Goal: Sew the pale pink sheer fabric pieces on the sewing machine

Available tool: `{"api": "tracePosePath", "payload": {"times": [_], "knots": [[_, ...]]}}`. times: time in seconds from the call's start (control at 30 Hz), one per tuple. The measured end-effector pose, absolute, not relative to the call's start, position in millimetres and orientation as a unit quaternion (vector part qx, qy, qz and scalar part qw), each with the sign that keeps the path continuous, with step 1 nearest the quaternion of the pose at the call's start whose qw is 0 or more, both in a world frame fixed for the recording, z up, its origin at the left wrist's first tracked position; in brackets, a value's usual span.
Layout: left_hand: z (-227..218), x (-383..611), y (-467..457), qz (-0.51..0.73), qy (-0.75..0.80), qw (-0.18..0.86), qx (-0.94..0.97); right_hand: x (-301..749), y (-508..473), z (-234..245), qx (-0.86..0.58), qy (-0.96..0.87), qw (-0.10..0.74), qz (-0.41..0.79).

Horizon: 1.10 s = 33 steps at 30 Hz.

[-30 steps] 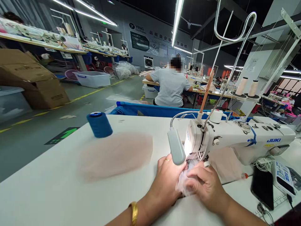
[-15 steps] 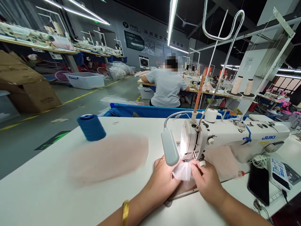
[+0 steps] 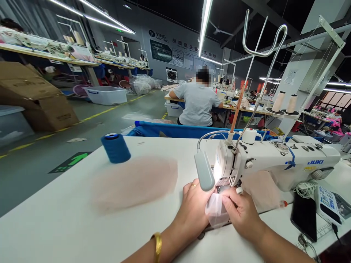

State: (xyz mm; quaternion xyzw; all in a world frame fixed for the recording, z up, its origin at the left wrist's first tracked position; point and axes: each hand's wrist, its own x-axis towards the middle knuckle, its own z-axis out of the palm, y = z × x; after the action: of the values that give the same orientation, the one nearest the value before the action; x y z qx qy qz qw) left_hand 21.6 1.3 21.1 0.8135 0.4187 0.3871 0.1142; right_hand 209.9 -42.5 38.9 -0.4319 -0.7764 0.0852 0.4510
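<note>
Under the needle area of a white sewing machine (image 3: 255, 157), both of my hands hold a small piece of sheer, pale pink fabric (image 3: 215, 211). My left hand (image 3: 193, 206) grips its left side, fingertips partly hidden behind the grey lamp head (image 3: 204, 171). On the other side, my right hand (image 3: 240, 208) pinches the fabric between thumb and fingers close to the presser foot. A larger flat piece of sheer pink fabric (image 3: 137, 184) lies on the white table to the left. More pink fabric (image 3: 261, 190) rests beneath the machine arm.
A blue thread cone (image 3: 115, 148) stands at the table's far left. Right of the machine lie a black phone (image 3: 304, 215), a white boxy device (image 3: 329, 204), a coiled cable (image 3: 305, 188) and keys (image 3: 307, 244). Ahead, a person (image 3: 197, 104) sits at another table.
The view has shifted slightly, so the scene sits a little further right. The fabric between my hands now hangs lower and more spread out. Both hands keep their grip beside the needle.
</note>
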Motion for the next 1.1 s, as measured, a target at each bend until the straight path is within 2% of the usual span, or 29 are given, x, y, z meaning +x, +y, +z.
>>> {"api": "tracePosePath", "payload": {"times": [0.2, 0.43, 0.57, 0.8, 1.1], "knots": [[20, 20, 5, 0.4, 0.407, 0.107, 0.814, 213, -47, 31, -0.362, -0.831, 0.422, 0.01], [12, 6, 7, 0.392, 0.344, 0.076, 0.85, 221, -46, 16, -0.396, -0.856, 0.311, -0.118], [2, -4, 4, 0.372, 0.27, 0.004, 0.888, 230, -43, 21, -0.36, -0.885, 0.277, -0.1], [10, -6, -8, 0.34, 0.246, 0.009, 0.908, 239, -44, 30, -0.363, -0.904, 0.209, -0.085], [8, 1, -14, 0.387, 0.22, -0.037, 0.895, 240, -49, 34, -0.394, -0.894, 0.195, -0.086]]}}
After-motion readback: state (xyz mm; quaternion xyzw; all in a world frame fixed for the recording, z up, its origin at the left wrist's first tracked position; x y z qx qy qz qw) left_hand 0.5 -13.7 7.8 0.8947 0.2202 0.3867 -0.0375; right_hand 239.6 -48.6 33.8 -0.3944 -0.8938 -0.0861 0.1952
